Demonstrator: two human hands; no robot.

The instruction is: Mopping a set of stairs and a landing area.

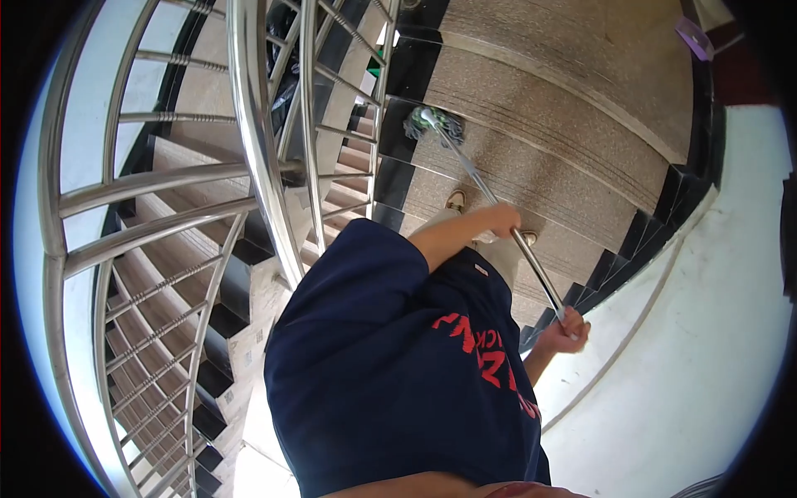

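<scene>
My left hand is wrapped around the middle of a metal mop handle. Near the handle's top end, my right hand grips it beside the white wall. The handle slants away from me, up and to the left in the view. At its far end the mop head, with grey and green strands, rests on a speckled stone stair step. Its strands lie partly over the black border at the railing side. My shoes stand on a step nearer to me, one partly hidden by my arm.
A stainless steel railing runs along the left, with another flight of stairs beyond it. Behind the bars lies a black plastic bag. The white wall curves along the right. A purple plastic object is at the upper right.
</scene>
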